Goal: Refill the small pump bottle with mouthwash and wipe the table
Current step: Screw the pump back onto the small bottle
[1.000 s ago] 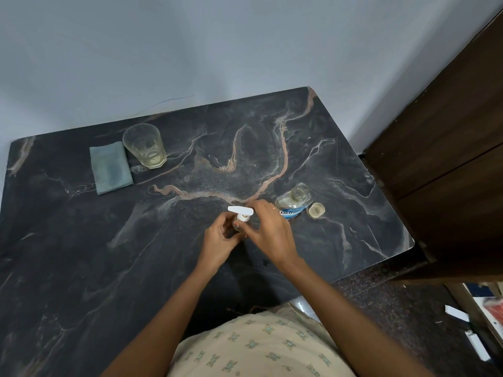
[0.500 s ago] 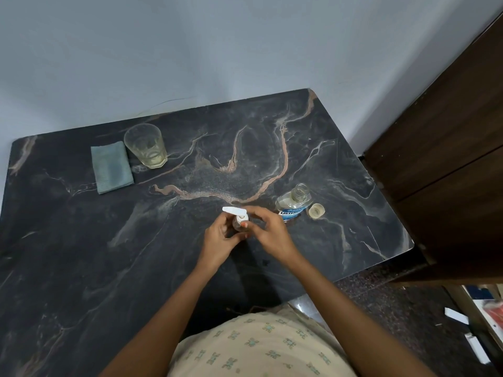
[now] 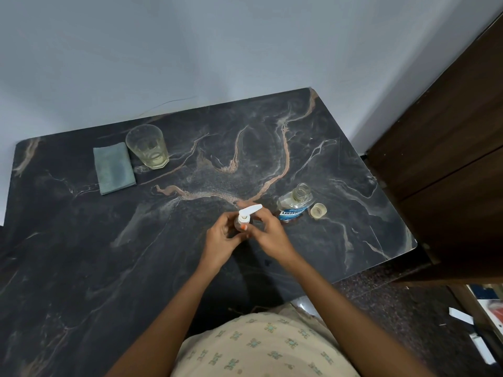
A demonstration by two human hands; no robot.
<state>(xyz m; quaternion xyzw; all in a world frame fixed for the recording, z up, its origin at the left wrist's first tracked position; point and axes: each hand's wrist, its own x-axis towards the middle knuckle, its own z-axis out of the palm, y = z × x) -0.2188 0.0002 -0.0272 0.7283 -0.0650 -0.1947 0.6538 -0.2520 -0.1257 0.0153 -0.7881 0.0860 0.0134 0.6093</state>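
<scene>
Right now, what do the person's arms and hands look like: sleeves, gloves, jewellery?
Left hand and right hand are ungloved; both forearms are bare, no sleeves, watch or rings visible. One fingernail looks orange-painted. The garment below is cream with small teal motifs.

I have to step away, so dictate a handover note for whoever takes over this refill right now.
Left hand grips the small pump bottle; right hand pinches its white pump top.
Listerine bottle stands open right of the hands, its cap beside it on the table.
Folded cloth lies far left, next to a glass.
Fill level hidden. Left: close both bottles, wipe the table.
</scene>
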